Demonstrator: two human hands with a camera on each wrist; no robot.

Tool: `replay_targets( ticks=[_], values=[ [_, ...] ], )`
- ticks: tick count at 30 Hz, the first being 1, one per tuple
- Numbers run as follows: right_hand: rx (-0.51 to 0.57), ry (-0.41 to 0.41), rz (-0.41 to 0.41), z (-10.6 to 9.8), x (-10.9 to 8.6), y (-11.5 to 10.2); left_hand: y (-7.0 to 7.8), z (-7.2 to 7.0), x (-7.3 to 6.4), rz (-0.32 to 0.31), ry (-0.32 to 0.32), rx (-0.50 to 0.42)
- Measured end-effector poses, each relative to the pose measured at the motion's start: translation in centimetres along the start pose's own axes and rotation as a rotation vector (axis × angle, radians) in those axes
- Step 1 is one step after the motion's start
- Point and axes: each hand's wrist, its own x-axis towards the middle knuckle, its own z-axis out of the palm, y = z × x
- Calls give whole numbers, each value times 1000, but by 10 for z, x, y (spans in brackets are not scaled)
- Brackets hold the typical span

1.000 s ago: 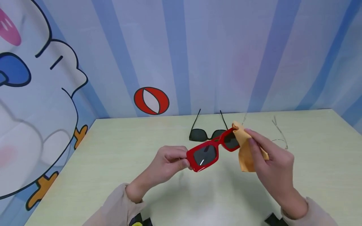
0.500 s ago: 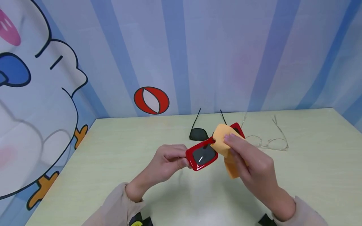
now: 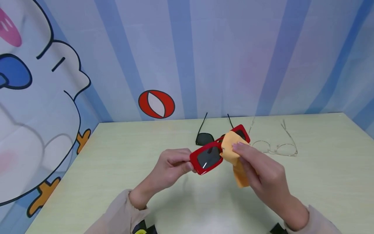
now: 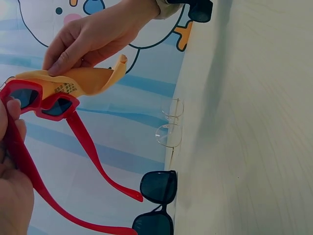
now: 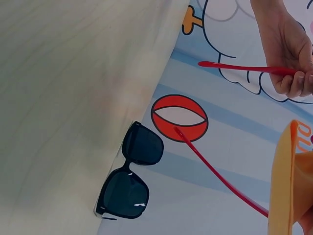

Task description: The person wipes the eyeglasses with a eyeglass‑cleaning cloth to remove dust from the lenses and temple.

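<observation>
My left hand (image 3: 172,169) pinches the left end of a pair of red-framed sunglasses (image 3: 195,159) and holds them above the table, tilted up to the right. Between thumb and fingers, my right hand (image 3: 267,174) pinches an orange-yellow cleaning cloth (image 3: 232,149) laid over the frame near the bridge. The cloth hides part of the right lens, and a loose end hangs below. In the left wrist view the red temples (image 4: 90,152) are unfolded, and the cloth lies along the front of the lenses.
On the pale table (image 3: 117,162), black sunglasses (image 3: 205,139) stand behind the red pair, partly covered by it. Thin-rimmed clear glasses (image 3: 286,149) lie to their right. A printed blue curtain (image 3: 222,65) rises at the table's back edge.
My right hand has moved the cloth leftward from the right end of the red sunglasses to near the bridge. Lately the sunglasses have shifted slightly up and left; the left hand keeps its grip.
</observation>
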Motion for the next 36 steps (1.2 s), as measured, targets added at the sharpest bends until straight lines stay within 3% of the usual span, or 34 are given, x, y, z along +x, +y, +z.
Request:
replay_targets(
  ticks=[15,23,36],
  values=[
    [-44,94,-26,-4,-2,14,3,0,0,-9,-40,-32],
    [-45,62,-2,-5,1,14,3,2,-1,-28,-69,-40],
    [30,47,-66,1,6,6,6,4,1,-30,-57,0]
  ],
)
